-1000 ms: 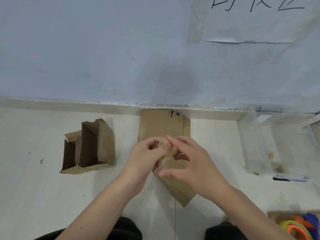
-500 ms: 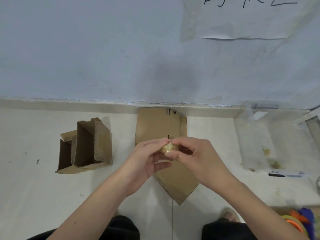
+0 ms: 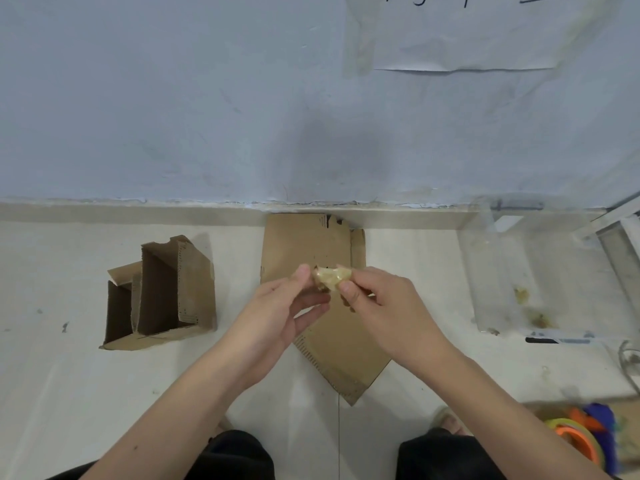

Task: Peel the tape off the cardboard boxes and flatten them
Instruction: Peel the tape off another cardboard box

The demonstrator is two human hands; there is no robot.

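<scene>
Tape wad [image 3: 328, 280]: a crumpled, yellowish clump of peeled tape is being held up in the air between both hands, above the flattened cardboard.
Left hand [image 3: 282, 313]: it is pinching the wad's left edge between thumb and forefinger; the other fingers are lying loosely curled beneath.
Right hand [image 3: 381, 306]: it is gripping the wad's right end with thumb and forefinger, the rest of the fingers curling into the palm.
Flattened cardboard [image 3: 311, 247]: it is lying flat on the floor, its far edge touching the base of the wall and its near corner pointing toward the person's knees.
Standing boxes [image 3: 162, 292]: two open boxes are sitting side by side to the left, well apart from the flat piece, with bare floor lying between.
Floor [image 3: 69, 393]: pale floor is spreading out to the left and toward the person.
Clear plastic sheet [image 3: 502, 271]: it is lying to the right, near the wall.
Tape rolls [image 3: 581, 434]: coloured rolls are showing at the lower right edge.
</scene>
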